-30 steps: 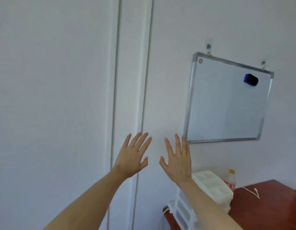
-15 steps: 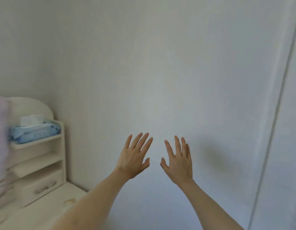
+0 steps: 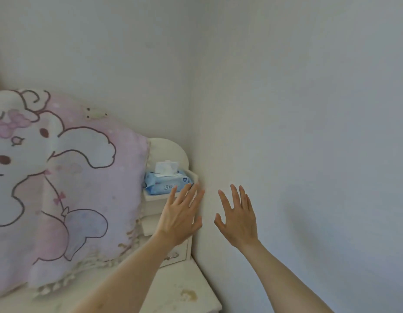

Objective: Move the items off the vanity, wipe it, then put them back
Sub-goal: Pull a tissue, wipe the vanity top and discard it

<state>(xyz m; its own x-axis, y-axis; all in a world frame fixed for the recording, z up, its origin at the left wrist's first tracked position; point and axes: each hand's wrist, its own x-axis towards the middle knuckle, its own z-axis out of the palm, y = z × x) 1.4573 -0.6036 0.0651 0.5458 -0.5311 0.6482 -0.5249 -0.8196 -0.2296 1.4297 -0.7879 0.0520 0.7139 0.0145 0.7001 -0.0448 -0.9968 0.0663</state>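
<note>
A cream vanity top (image 3: 173, 288) fills the lower left, stained near its right corner. On it stands a small white shelf unit (image 3: 171, 206) with a drawer. A blue pack of wet wipes (image 3: 165, 182) lies on the unit's top shelf. A pink cloth with a cartoon rabbit (image 3: 60, 177) hangs over the vanity's back, hiding whatever is behind it. My left hand (image 3: 180, 218) is raised in front of the shelf unit, fingers spread, holding nothing. My right hand (image 3: 239, 218) is held up beside it before the bare wall, also spread and empty.
White walls meet in a corner (image 3: 191, 109) right behind the shelf unit. The vanity's right edge (image 3: 209, 285) runs along the right-hand wall.
The view has swung left from the whiteboard and wardrobe to the vanity corner. Both hands stay raised and spread, in the same pose.
</note>
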